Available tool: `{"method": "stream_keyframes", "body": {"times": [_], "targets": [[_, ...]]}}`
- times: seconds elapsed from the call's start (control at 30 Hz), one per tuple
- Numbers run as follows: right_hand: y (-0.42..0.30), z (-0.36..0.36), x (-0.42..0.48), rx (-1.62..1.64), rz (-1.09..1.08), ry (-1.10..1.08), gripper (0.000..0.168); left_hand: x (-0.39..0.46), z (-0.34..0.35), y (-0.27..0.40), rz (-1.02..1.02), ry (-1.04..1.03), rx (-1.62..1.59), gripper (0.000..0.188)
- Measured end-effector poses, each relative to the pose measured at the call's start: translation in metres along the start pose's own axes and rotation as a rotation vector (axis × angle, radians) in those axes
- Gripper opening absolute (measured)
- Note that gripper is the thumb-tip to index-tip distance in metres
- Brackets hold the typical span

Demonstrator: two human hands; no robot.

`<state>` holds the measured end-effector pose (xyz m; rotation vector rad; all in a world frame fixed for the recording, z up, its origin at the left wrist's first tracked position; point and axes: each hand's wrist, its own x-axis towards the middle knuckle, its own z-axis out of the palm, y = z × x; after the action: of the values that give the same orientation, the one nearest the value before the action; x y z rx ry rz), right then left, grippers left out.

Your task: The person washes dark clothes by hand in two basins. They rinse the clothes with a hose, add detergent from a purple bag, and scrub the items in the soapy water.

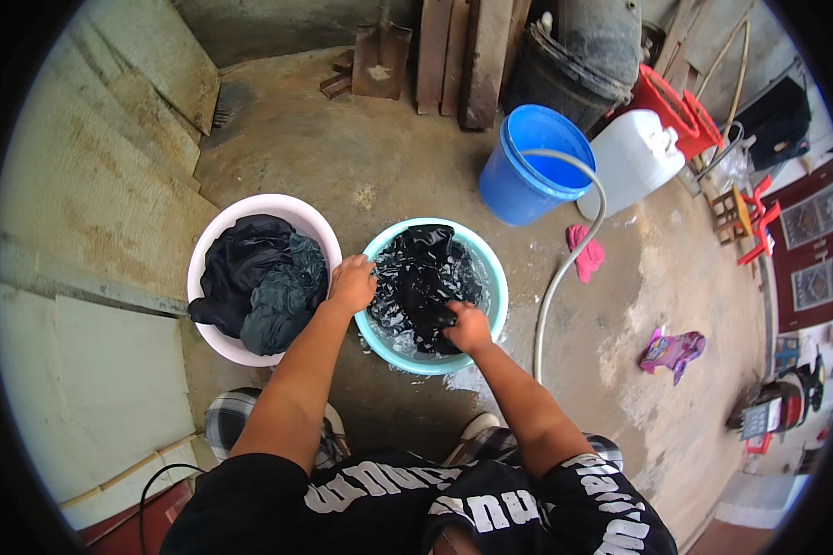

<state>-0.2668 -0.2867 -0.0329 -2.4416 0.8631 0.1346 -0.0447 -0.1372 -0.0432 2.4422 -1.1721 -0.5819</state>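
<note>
Before me on the wet floor is a turquoise plastic basin (502,295) of water with a black garment (423,277) partly under the surface. My right hand (469,326) is at the basin's lower right, its fingers closed on the wet black cloth. My left hand (353,283) rests on the basin's left rim, fingers bent over the edge; how firmly it grips is hidden. Close by on the left stands a pale pink basin (201,322) heaped with a black cloth (239,267) and a dark grey-green cloth (284,305), both wet-looking and crumpled.
A blue bucket (510,184) with a grey hose (548,298) hanging from it stands at upper right, beside a white jerrycan (628,163). A pink cloth (585,253) and a purple plastic packet (673,352) lie on the floor. Boards (104,173) lean at left; a shovel (380,62) stands behind.
</note>
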Motion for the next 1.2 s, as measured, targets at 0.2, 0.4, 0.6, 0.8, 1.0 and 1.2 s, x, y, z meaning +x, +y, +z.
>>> {"method": "stream_keyframes", "body": {"times": [0.2, 0.4, 0.6, 0.8, 1.0, 1.2], "targets": [[-0.062, -0.139, 0.005, 0.266, 0.0, 0.281, 0.046, -0.016, 0.021, -0.018, -0.053, -0.155, 0.157, 0.046], [-0.146, -0.248, -0.003, 0.26, -0.021, 0.51, 0.049, -0.018, 0.016, -0.008, -0.042, -0.212, 0.24, 0.049], [-0.188, -0.338, -0.024, 0.549, -0.257, 0.611, 0.049, -0.013, 0.029, -0.016, -0.037, -0.177, 0.208, 0.046], [-0.225, -0.377, -0.059, 0.534, -0.262, 0.63, 0.046, -0.01, 0.033, -0.019, -0.055, -0.199, 0.151, 0.048], [-0.189, -0.344, -0.052, 0.434, -0.24, 0.564, 0.048, -0.011, 0.031, -0.022, -0.039, -0.22, 0.127, 0.055], [-0.137, -0.243, -0.011, 0.255, -0.111, 0.415, 0.045, -0.02, 0.024, -0.02, -0.033, -0.063, 0.111, 0.079]]}}
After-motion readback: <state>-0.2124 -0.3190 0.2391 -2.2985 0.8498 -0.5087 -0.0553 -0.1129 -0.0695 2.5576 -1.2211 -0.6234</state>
